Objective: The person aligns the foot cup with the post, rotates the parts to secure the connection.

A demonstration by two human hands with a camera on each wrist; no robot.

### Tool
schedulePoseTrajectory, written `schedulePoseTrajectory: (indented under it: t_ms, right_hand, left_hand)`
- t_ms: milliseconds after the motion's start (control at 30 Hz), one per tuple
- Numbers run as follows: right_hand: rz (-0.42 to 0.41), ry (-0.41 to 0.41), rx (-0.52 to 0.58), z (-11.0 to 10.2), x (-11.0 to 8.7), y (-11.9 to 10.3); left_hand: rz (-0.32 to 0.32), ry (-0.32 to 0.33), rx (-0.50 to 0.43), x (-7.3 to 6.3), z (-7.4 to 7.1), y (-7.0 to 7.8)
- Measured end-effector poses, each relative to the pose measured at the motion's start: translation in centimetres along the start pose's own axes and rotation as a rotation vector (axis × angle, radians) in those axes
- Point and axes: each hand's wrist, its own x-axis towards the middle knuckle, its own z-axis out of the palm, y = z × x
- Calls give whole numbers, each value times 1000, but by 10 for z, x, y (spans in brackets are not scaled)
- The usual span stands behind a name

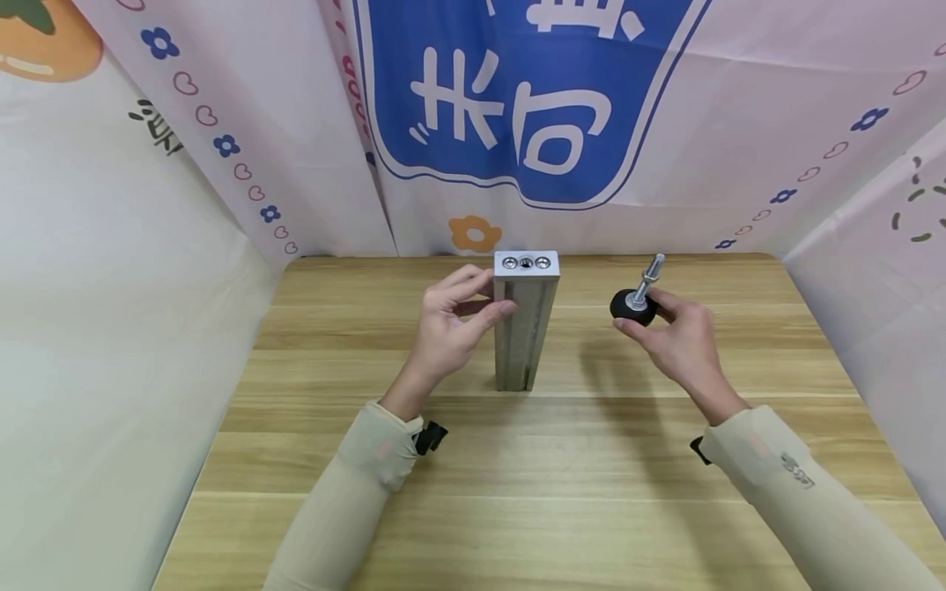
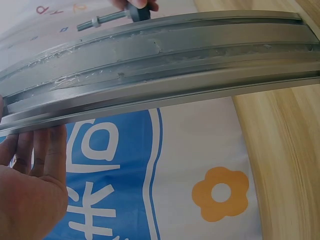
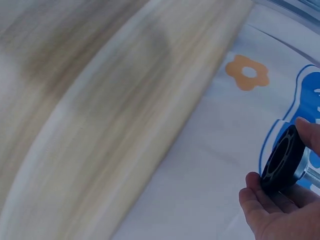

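An aluminium profile (image 1: 523, 328) stands upright on the wooden table, its end plate (image 1: 526, 263) on top with two screws either side of a central hole. My left hand (image 1: 460, 313) grips it near the top, thumb on the front face and fingers at the left side. In the left wrist view the profile (image 2: 165, 60) runs across above the fingers. Right of the profile, my right hand (image 1: 680, 332) holds a levelling foot (image 1: 633, 307) by its round black base, the threaded stud tilted upward with a nut on it. The right wrist view shows the foot's hollow underside (image 3: 281, 157).
Under everything lies a wood-grain table (image 1: 562, 509). Printed cloth (image 1: 436, 197) hangs along its back edge, with more cloth at the left (image 1: 111, 328) and right sides. The right arm's shadow falls on the table between the profile and that arm.
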Motion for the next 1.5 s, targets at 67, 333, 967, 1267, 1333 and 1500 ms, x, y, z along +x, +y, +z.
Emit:
schedulePoseTrajectory:
  t_ms: [67, 333, 967, 1267, 1333, 1500]
  right_hand:
    - [-13, 8, 4, -2, -1, -3]
    - [-67, 26, 28, -10, -3, -14]
    - [-122, 60, 14, -28, -14, -50]
    - [-183, 68, 5, -33, -17, -56]
    - [-190, 68, -1, -34, -18, -58]
    - [-217, 80, 0, -37, -21, -64]
  left_hand:
    - [2, 1, -1, 0, 0, 0]
    - [-2, -1, -3, -1, 0, 0]
    - [-12, -1, 5, 0, -1, -1]
    - [-1, 2, -2, 1, -1, 0]
    - [-2, 0, -4, 1, 0, 0]
    - [-9, -1, -3, 1, 1, 0]
